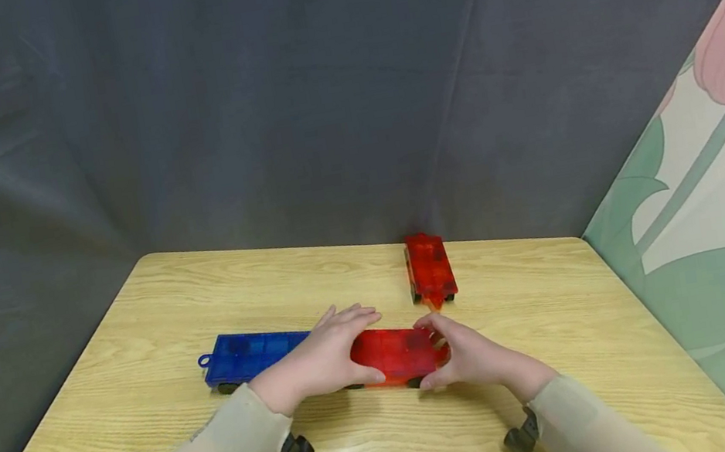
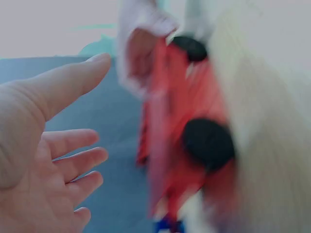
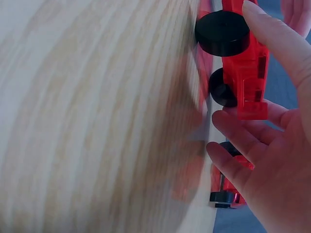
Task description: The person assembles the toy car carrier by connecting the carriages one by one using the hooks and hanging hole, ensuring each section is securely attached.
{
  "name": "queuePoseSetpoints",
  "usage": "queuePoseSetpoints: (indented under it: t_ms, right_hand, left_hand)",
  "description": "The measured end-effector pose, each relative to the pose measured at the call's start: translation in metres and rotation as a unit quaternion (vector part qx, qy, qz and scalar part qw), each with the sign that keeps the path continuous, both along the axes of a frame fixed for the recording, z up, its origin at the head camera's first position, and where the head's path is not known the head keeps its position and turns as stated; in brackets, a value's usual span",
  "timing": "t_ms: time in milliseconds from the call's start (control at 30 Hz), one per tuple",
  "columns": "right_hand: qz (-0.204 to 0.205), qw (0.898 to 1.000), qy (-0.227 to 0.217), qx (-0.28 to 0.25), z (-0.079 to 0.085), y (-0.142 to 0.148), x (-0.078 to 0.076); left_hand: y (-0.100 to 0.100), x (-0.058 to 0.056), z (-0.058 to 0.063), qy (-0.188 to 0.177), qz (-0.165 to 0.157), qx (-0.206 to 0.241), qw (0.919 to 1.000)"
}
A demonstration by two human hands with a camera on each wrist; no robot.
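Observation:
On the table, a see-through red toy car base (image 1: 396, 354) with black wheels stands in line with a blue toy car base (image 1: 248, 355), which has a ring at its left end. My right hand (image 1: 469, 351) grips the red base's right end, thumb on the near side (image 3: 277, 36) and fingers around the far side. My left hand (image 1: 329, 356) hovers over where the red and blue bases meet, hiding that joint. In the left wrist view, the left hand's fingers (image 2: 77, 162) are spread apart with nothing between them.
A second red toy car base (image 1: 429, 267) stands farther back, turned lengthwise away from me. The wooden table (image 1: 529, 303) ends against a dark grey curtain (image 1: 289, 112). A flower-patterned cloth (image 1: 721, 227) hangs at the right.

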State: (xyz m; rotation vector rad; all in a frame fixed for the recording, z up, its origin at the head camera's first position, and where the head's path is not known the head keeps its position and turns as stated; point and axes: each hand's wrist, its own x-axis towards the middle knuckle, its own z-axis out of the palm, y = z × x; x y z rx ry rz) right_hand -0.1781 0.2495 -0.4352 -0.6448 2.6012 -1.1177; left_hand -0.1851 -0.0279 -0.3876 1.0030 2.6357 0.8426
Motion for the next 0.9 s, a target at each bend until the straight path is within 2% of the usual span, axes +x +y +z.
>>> queuePoseSetpoints:
  t_ms: [167,367,667,900]
  right_hand:
    - [0.002,1.0,-0.007,-0.02,-0.003,0.002,0.0]
    - [0.004,1.0,-0.003,-0.027,-0.004,0.003,0.002]
    - [0.011,1.0,-0.003,-0.027,-0.005,0.003,0.001]
    - [0.017,1.0,-0.006,-0.026,-0.001,0.004,-0.001]
  left_hand:
    - [0.028,0.001,-0.022,0.006,0.001,-0.004,1.0]
    - [0.039,-0.002,-0.035,0.003,0.018,-0.005,0.9998]
    - [0.039,-0.006,-0.041,-0.034,0.027,0.028,0.9987]
    - [0.039,-0.006,-0.04,-0.037,0.027,0.038,0.9982]
